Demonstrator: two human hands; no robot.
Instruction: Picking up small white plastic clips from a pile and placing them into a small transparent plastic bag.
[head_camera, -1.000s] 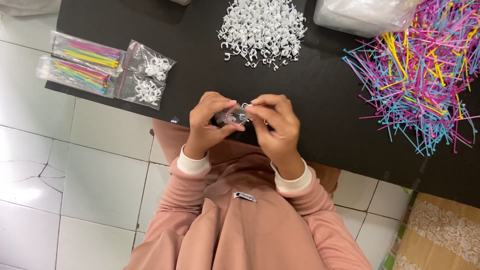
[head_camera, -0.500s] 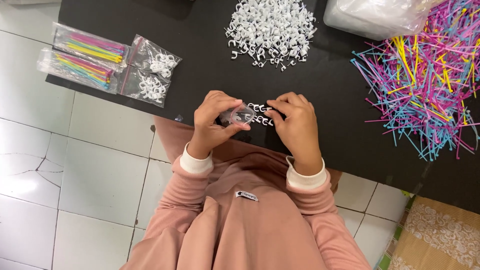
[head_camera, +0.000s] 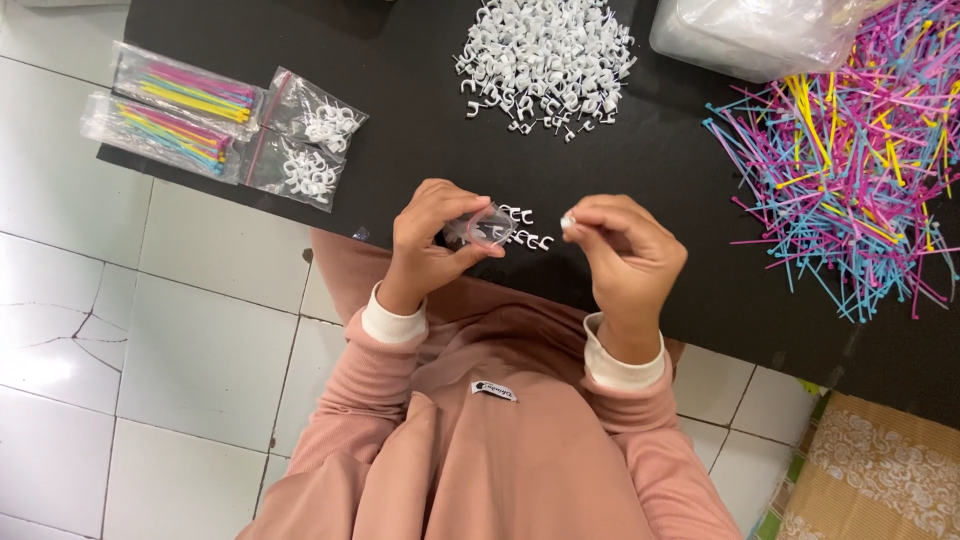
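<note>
A small clear bag is pinched open in the left hand, just above the near edge of the black surface. The right hand pinches one white clip between the fingertips, a little apart from the bag. Some loose clips lie between the two hands, and a big pile of white clips is farther away.

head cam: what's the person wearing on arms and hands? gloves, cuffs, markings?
Both arms are in long dusty-pink sleeves of a ribbed-looking knit top, each ending in a cream-white cuff at the wrist. The left hand and right hand are bare: no gloves, and no rings or watch can be seen. A small white tag with dark print sits on the top's front.
</note>
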